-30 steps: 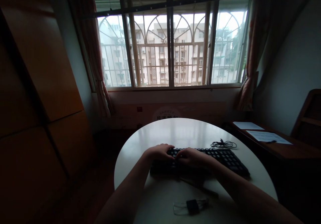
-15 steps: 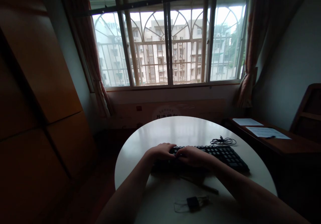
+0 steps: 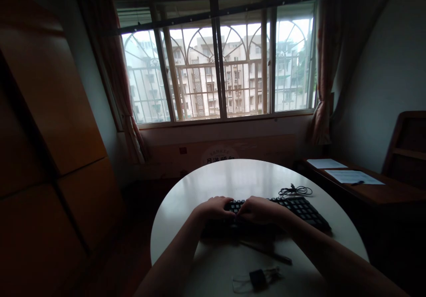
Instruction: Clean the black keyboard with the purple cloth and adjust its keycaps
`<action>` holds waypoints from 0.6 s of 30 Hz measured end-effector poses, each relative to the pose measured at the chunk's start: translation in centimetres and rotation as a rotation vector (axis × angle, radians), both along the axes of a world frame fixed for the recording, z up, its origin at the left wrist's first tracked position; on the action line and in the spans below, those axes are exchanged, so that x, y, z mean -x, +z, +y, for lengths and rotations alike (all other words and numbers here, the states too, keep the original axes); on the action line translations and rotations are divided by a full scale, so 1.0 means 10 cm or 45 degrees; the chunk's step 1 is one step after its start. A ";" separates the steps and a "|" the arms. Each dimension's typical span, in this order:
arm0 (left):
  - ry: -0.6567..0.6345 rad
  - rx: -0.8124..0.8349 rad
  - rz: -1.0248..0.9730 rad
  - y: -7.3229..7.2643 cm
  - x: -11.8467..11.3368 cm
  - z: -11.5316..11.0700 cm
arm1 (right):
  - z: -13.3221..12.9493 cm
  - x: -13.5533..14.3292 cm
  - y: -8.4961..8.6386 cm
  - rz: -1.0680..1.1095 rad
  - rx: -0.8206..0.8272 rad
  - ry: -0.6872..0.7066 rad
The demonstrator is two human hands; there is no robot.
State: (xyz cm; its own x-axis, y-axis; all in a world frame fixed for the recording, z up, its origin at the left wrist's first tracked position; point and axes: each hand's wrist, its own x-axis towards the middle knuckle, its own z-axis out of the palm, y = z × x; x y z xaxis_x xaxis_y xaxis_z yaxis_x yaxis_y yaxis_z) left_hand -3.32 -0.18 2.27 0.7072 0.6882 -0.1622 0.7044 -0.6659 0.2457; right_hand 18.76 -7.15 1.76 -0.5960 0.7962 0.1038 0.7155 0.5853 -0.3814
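A black keyboard (image 3: 308, 212) lies across the white round table, its left part mostly covered by my hands. My left hand (image 3: 214, 208) rests on its left side, with the thumb apart from the outstretched fingers. Close beside it, my right hand (image 3: 261, 209) is closed over the keys, fingers bent down and pressed together. Whatever is between those fingertips is hidden. Nearer to me lie a thin dark stick (image 3: 266, 252) and a small dark block with wire loops at both ends (image 3: 258, 279). The keyboard's coiled black cable (image 3: 295, 191) sits behind it.
The round white table (image 3: 179, 204) carries all of this. To the right, a low wooden table (image 3: 399, 193) holds papers (image 3: 354, 177) and a pen, with a chair (image 3: 409, 142) behind. A wooden cabinet (image 3: 49, 88) stands left; a barred window (image 3: 216, 75) is ahead.
The view has tilted and shifted slightly, so the scene sits a little lower. My hands stay on the keyboard, with a slightly wider gap showing keys between them.
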 end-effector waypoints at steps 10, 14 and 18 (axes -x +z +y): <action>0.000 -0.032 0.033 -0.02 0.02 0.03 | 0.03 0.04 -0.06 0.023 0.004 -0.033; 0.004 -0.016 0.027 -0.01 0.02 0.02 | 0.01 0.03 -0.02 -0.069 -0.014 -0.025; 0.006 -0.003 0.017 0.00 0.02 0.01 | 0.00 0.03 -0.02 -0.086 -0.025 -0.033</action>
State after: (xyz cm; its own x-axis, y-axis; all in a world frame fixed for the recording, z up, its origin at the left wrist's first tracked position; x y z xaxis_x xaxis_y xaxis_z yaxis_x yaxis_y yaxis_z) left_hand -3.53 -0.04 2.24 0.7015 0.6921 -0.1700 0.7110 -0.6630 0.2343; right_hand 18.50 -7.15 1.60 -0.5815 0.8096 0.0799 0.7540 0.5733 -0.3206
